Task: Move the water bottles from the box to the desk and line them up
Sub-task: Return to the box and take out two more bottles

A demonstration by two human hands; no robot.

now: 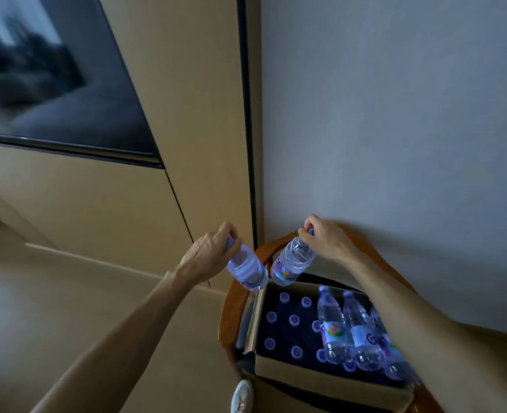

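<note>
My left hand [213, 251] grips a clear water bottle [247, 271] by its cap, and the bottle hangs tilted in the air left of the box. My right hand [325, 238] grips a second water bottle [291, 263] by its cap, above the box's far left corner. The open cardboard box [314, 380] sits on a round wooden chair below. Several upright bottles show only their blue caps [294, 320] inside it. Three bottles [353, 332] lie on top along the right side. No desk is in view.
The chair's curved wooden back [231, 296] wraps around the box. A grey wall stands behind it and beige wood panelling with a dark screen [52, 84] to the left. The beige floor spreads at lower left. A white shoe [241, 396] shows beside the chair.
</note>
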